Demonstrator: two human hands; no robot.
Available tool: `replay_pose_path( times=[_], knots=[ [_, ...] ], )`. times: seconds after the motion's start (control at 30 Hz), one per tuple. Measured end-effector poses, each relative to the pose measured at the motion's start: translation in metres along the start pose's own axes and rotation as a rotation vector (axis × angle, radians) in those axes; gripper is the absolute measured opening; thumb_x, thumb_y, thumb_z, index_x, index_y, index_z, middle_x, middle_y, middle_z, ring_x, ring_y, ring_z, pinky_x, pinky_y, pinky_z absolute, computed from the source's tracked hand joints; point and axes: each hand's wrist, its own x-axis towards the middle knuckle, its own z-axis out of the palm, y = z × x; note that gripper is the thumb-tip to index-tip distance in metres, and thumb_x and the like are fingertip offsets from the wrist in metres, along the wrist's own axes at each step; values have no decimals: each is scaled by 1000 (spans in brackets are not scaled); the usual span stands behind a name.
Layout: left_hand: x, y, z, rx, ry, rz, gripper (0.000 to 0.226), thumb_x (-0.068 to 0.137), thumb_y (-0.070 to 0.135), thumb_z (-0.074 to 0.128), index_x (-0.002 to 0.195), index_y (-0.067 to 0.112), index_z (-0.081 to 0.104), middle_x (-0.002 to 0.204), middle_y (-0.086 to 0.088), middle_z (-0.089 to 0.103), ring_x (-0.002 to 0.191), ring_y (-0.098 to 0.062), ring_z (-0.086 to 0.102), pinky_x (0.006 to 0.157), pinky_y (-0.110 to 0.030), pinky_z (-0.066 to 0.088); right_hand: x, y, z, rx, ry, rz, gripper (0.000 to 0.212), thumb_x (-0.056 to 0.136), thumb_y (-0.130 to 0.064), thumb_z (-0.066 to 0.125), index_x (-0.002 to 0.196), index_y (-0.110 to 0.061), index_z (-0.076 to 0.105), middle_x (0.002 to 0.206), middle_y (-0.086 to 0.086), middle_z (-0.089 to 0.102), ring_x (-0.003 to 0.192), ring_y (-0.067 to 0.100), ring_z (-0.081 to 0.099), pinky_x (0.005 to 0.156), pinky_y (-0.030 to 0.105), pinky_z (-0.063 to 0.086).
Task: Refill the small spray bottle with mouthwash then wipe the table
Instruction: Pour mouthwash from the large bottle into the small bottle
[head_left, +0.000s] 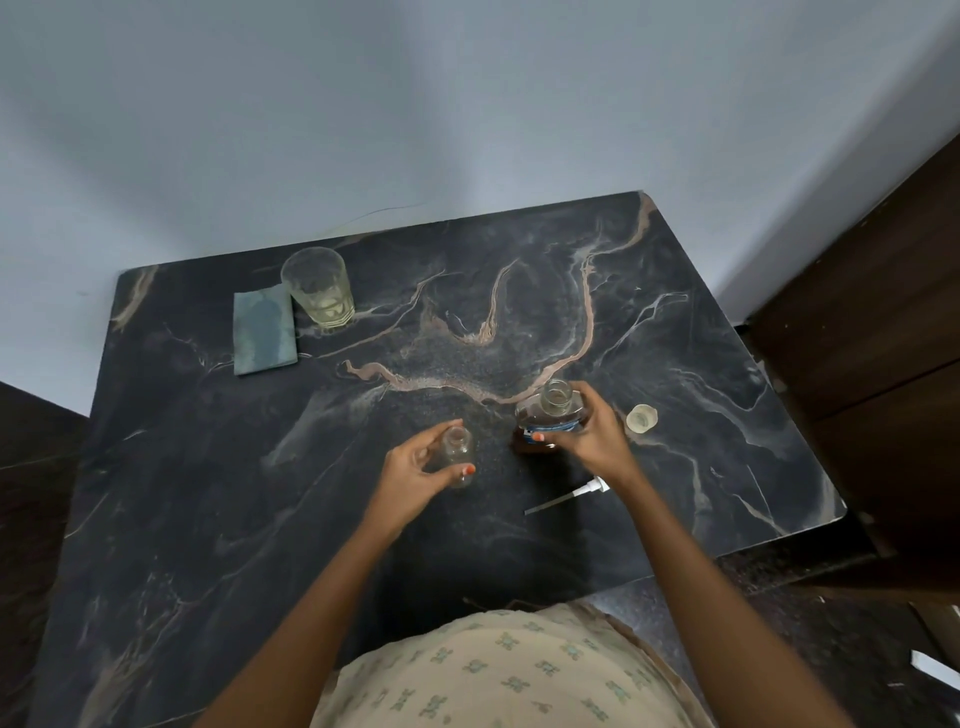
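Observation:
The small clear spray bottle (458, 451) stands upright and uncapped near the middle of the dark marble table (675, 322). My left hand (415, 475) curls round it from the left. To its right the mouthwash bottle (551, 415) with brown liquid and a blue label stands open-necked, and my right hand (589, 434) grips its body from the right. The white spray pump (569, 494) with its dip tube lies flat on the table just beneath my right wrist. The mouthwash cap (641, 418) sits to the right of the mouthwash bottle.
A drinking glass (318, 286) with a little pale liquid stands at the back left. Beside it lies a folded grey-green cloth (264, 328). A wall runs behind the table and dark wooden furniture (878, 322) stands on the right.

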Motion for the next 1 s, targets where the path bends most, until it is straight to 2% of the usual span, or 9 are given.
replay_pose_path(
  times=[0.07,0.13,0.23,0.37,0.47,0.63,0.77,0.87,1.0],
  knots=[
    [-2,8,0,-7,6,31,53,65,6,77,106,36,60,112,6,65,106,-3,59,91,-13,44,-2,-3,3,-6,40,-28,56,59,2,81,102,-21,54,98,-1,65,89,6,63,80,15,51],
    [-4,19,0,-17,12,70,50,63,15,79,104,38,61,110,9,65,106,-3,60,89,-11,44,-3,-10,3,-19,72,-72,58,58,1,82,101,-26,54,98,-3,65,87,0,62,78,12,49],
    [-6,35,1,-51,26,113,49,59,27,77,104,38,61,107,13,66,103,-2,61,86,-10,45,-3,-26,2,-67,105,-173,59,58,0,83,97,-35,54,95,-16,63,88,-11,59,76,4,44],
    [-8,54,2,-68,37,177,47,59,31,76,102,46,62,108,10,66,104,-4,61,88,-12,45,-2,-50,0,-124,115,-292,61,60,-3,82,96,-40,53,95,-21,62,90,-12,58,77,3,42],
    [-10,66,3,-42,52,225,47,59,35,75,101,53,61,107,10,66,104,-4,61,88,-12,45,0,-65,-1,-162,119,-387,56,62,-2,81,99,-34,54,99,-19,62,91,-6,60,81,10,47],
    [-14,84,2,-5,70,286,49,60,37,75,105,47,60,107,6,66,102,-8,62,88,-13,45,3,-88,-5,-312,152,-536,44,67,-10,80,106,-10,59,104,-1,67,95,20,65,86,38,50],
    [-17,96,4,37,89,293,54,57,40,74,108,48,56,107,12,63,101,-2,60,87,-11,44,5,-102,-9,-520,211,-670,38,68,-16,75,103,-11,62,100,3,70,90,19,64,85,21,38],
    [-19,102,5,19,115,294,55,55,36,76,107,42,58,104,15,64,98,2,61,86,-9,44,5,-110,-14,-622,239,-704,36,69,-15,72,104,-12,63,102,4,69,96,19,62,86,22,35],
    [-21,106,6,-20,143,275,55,54,28,78,104,37,60,104,11,66,98,2,62,84,-8,45,6,-121,-18,-708,254,-784,38,67,-6,72,103,-10,63,99,5,69,98,11,53,85,21,33]
  ],
)
